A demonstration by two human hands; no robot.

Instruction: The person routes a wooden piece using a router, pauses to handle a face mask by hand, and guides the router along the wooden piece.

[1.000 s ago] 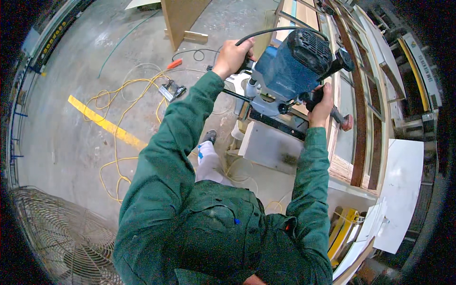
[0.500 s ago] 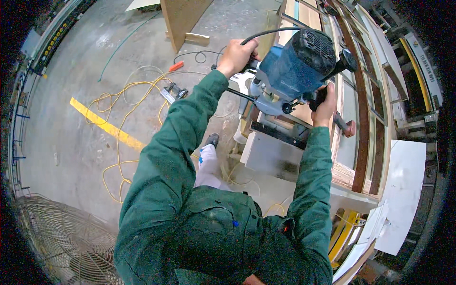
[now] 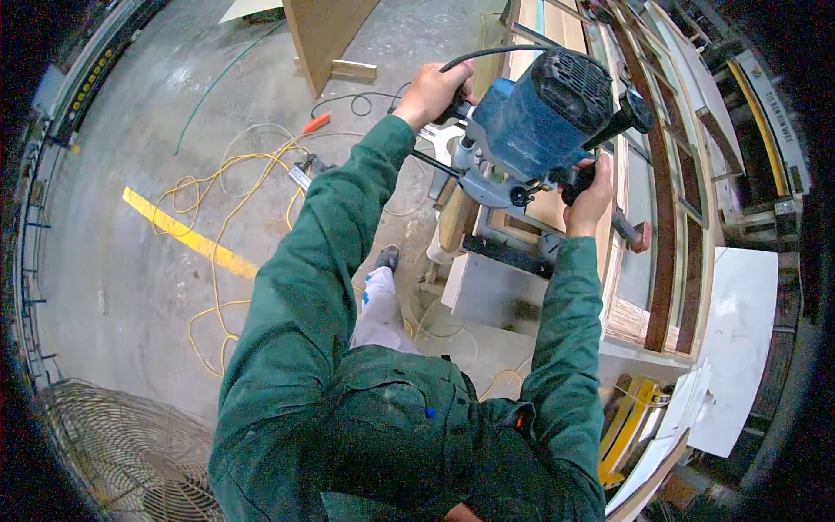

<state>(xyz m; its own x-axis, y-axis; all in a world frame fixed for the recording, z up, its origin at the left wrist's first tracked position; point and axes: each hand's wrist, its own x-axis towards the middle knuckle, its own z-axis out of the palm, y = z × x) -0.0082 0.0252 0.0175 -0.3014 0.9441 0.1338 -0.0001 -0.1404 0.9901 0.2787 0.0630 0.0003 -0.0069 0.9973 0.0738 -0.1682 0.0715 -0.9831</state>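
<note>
A blue plunge router (image 3: 531, 126) with a black vented top and a grey base is held out ahead of me over the workbench. My left hand (image 3: 431, 94) is closed around its black left handle. On the other side my right hand (image 3: 594, 197) grips the right handle, thumb up. From the router's top a black cord (image 3: 496, 52) curves over my left hand. Beneath the tool lie wooden boards (image 3: 550, 209) and a black strip (image 3: 507, 255) along the bench edge. The router's cutting end is hidden under its base.
Yellow cords (image 3: 222, 196) lie looped on the concrete floor at left, near an orange connector (image 3: 317, 123). A large wire-guard fan (image 3: 130, 452) stands at lower left. A wooden panel (image 3: 326, 39) stands upright ahead. Slatted wooden frames (image 3: 665, 200) and a white sheet (image 3: 735, 348) are at right.
Little differs. The view has shifted slightly, and the router has turned or tilted a little in my hands. Both hands keep their hold on its handles.
</note>
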